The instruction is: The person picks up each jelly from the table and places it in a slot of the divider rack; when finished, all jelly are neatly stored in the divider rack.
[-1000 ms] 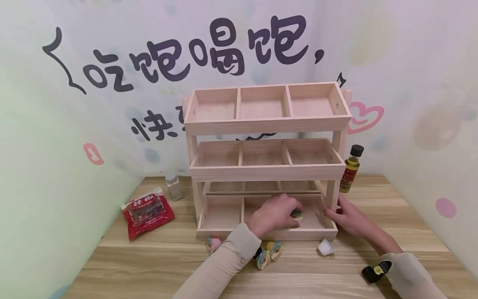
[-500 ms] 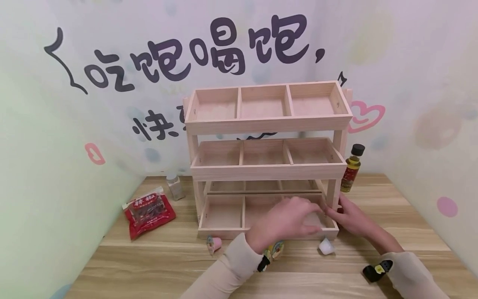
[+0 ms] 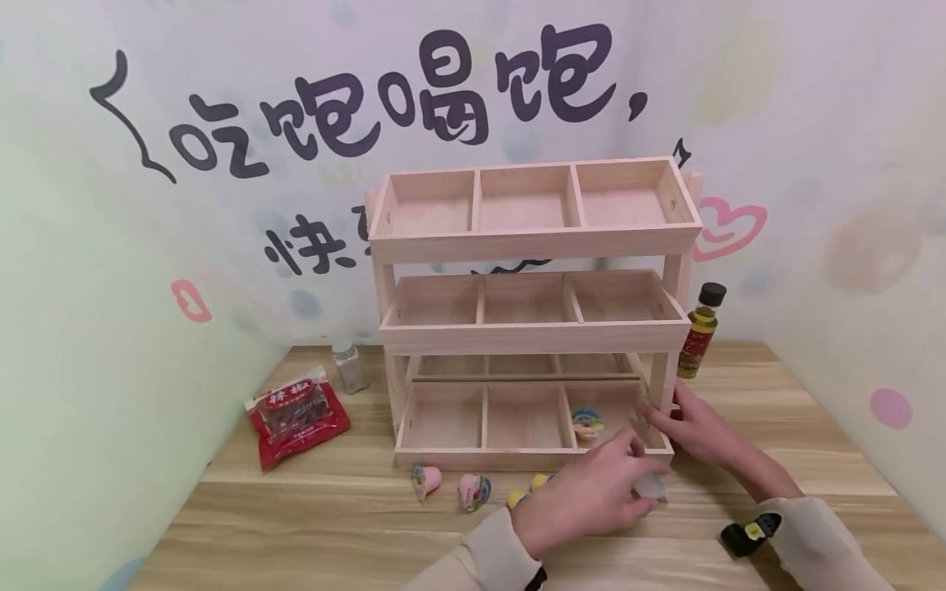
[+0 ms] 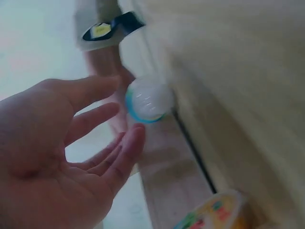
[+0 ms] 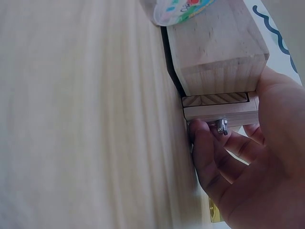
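My left hand hovers at the front of the three-tier wooden rack, fingers spread. Close by its fingertips sits a small white jelly cup; in the left wrist view a gap shows between the fingers and this white cup. Inside the bottom tier's right compartment lies another jelly cup with a printed lid. The right hand grips the rack's lower right side; the right wrist view shows its curled fingers beside a metal bolt.
Along the rack's front lie two pink jelly cups and two yellow ones, partly hidden by the left hand. A red bag of dried chillies and a small clear jar are left; an oil bottle stands behind right.
The left hand set its jelly cup in the bottom right compartment, let go, and moved down toward the front to the white cup. The right hand stays on the rack.
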`<state>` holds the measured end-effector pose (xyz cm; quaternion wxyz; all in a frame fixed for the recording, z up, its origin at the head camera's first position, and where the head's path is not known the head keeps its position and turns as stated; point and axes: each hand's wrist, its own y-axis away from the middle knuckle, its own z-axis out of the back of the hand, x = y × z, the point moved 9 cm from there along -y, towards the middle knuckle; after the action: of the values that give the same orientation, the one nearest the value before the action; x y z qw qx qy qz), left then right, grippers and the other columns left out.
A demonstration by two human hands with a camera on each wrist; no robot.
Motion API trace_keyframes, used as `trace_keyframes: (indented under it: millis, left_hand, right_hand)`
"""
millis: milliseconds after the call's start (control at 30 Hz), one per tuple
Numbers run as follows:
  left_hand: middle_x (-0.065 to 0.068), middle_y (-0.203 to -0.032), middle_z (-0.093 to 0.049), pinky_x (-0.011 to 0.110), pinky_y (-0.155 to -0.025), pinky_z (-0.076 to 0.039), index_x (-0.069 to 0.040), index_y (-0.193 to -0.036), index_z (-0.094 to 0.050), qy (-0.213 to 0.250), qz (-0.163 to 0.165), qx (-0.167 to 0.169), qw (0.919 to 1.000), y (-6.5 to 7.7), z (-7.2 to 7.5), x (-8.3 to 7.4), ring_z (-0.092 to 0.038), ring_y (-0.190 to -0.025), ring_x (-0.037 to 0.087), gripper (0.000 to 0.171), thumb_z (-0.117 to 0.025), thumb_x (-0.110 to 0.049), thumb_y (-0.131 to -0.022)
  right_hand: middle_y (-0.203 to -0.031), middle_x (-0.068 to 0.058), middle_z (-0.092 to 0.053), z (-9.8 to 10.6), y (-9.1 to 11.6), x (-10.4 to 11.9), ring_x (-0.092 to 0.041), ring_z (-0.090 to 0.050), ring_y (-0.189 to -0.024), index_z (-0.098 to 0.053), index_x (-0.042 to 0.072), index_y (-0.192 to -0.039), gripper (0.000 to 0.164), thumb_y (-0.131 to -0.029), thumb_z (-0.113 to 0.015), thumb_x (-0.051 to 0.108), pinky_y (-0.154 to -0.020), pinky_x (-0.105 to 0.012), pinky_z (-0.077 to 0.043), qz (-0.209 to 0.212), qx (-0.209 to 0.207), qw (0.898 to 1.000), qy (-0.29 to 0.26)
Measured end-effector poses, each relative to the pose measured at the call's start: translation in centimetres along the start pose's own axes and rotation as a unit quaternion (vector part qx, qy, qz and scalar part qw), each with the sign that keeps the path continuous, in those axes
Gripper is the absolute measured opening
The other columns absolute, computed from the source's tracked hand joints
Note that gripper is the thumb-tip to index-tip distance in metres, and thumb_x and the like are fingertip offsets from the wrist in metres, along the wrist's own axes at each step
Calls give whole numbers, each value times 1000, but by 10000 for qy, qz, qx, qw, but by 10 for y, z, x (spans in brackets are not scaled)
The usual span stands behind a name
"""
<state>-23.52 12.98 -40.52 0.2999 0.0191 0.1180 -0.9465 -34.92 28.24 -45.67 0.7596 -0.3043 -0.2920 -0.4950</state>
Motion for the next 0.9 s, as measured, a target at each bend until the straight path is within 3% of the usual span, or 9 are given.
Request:
trace_keyframes:
  millis: [100,300,500,600,800,900]
  left_hand:
    - [-9,-125,-61,5,-78,-43,-35,-138,-72,20,-21,-10,10000,2,-5,-1,-55,-97,-4,35,-74,-41,-104]
    - [-13,-113,-59,2,-74,-40,-29,-122,-71,52,-111,-197,9997,6,-7,-2,-55,-89,-8,20,-76,-34,-103]
    - [-13,-104,-61,2,-76,-41,-24,-108,-68,150,-119,-227,9996,6,-7,0,-54,-85,-8,16,-78,-35,-102]
    - [-15,-99,-61,3,-74,-40,-24,-105,-67,249,-73,-138,9996,5,-9,1,-53,-82,-9,16,-76,-37,-103]
    - [-17,-105,-64,5,-74,-43,-25,-123,-65,519,350,199,9978,5,-15,9,-55,-86,-9,39,-77,-53,-99]
    - [-18,-114,-69,6,-77,-44,-27,-133,-65,547,380,347,9972,5,-16,12,-58,-92,-9,51,-78,-59,-96]
  right_hand:
    - [-159,-34,-44,1,1,0,-52,-56,-137,-23,-3,-166,72,-111,-62,21,-98,-58,-58,12,-39,10000,66]
    - [-163,-35,-40,0,0,-2,-54,-53,-140,-19,-1,-169,76,-111,-63,23,-102,-66,-56,-47,33,10000,72]
    - [-163,-32,-42,-1,-2,-4,-51,-53,-141,-20,0,-169,76,-111,-63,24,-100,-56,-58,-4,-4,9999,120]
    - [-164,-32,-40,-1,-1,-4,-52,-52,-142,-19,1,-169,77,-111,-63,24,-101,-58,-57,-14,6,9999,104]
    - [-164,-33,-40,-1,-1,-4,-52,-54,-141,-18,2,-170,77,-111,-63,25,-101,-59,-57,-24,30,9999,106]
    - [-164,-33,-40,-1,-1,-3,-52,-54,-140,-18,2,-170,77,-111,-63,26,-101,-61,-57,-16,42,9999,142]
